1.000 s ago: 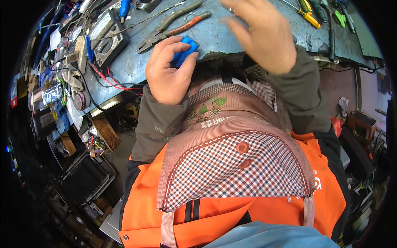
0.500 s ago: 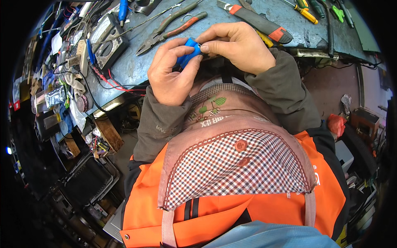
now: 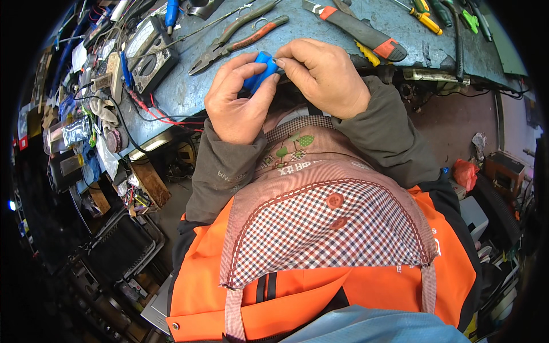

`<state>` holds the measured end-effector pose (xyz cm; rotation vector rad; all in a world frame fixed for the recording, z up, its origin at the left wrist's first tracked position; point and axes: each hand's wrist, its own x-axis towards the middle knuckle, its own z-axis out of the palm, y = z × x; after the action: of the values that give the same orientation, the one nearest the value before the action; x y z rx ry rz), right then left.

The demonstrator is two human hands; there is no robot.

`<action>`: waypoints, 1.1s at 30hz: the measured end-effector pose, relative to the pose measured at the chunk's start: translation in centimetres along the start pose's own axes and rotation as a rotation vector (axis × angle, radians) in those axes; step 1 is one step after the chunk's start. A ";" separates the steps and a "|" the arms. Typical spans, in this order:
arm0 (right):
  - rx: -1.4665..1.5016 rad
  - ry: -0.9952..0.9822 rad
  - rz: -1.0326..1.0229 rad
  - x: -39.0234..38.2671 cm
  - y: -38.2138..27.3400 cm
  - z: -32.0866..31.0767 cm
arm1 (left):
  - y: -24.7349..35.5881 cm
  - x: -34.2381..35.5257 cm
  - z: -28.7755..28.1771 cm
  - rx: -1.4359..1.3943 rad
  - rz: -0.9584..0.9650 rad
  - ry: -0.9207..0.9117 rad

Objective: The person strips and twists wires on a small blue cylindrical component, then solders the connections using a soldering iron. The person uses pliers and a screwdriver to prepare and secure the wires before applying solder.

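My left hand [image 3: 233,108] holds a small blue cylinder [image 3: 262,72], gripped between thumb and fingers over the front edge of the bench. The cylinder has a smooth blue skin and a paler end pointing up and away. Thumb and forefinger of my right hand [image 3: 329,80] are pinched together right beside that end. Whatever they hold, if anything, is too small to make out. Just beyond my hands lie combination pliers [image 3: 239,41] with worn green and red handles, jaws toward the lower left. A grey and red utility knife [image 3: 360,33] rests past my right hand.
The blue bench [image 3: 189,91] carries an analog multimeter [image 3: 151,60] with red and black leads at the left, near a heap of small parts. Yellow-handled screwdrivers [image 3: 426,22] and a green clip [image 3: 470,22] lie far right. A black tray [image 3: 123,246] sits below left.
My right hand has turned, its wrist lower and further left, with the pinching fingertips slightly higher beside the cylinder's end. My left hand keeps its hold almost unmoved.
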<state>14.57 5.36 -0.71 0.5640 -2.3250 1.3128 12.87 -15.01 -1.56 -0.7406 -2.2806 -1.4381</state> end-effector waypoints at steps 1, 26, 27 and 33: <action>0.023 -0.008 0.012 0.0 0.0 0.0 | 0.0 -0.1 0.0 -0.010 -0.013 0.010; -0.058 0.134 0.076 0.0 -0.4 1.5 | -0.6 -0.3 0.1 -0.081 -0.078 0.007; -0.072 0.118 0.077 0.0 -0.4 1.5 | -0.7 -0.3 0.0 -0.063 -0.050 0.005; -0.130 0.080 0.050 0.0 0.0 1.7 | -0.8 -0.2 -0.1 -0.048 -0.027 -0.002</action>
<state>14.33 3.89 -1.48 0.4076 -2.3517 1.1727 12.61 -15.39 -2.20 -0.7286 -2.2724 -1.5100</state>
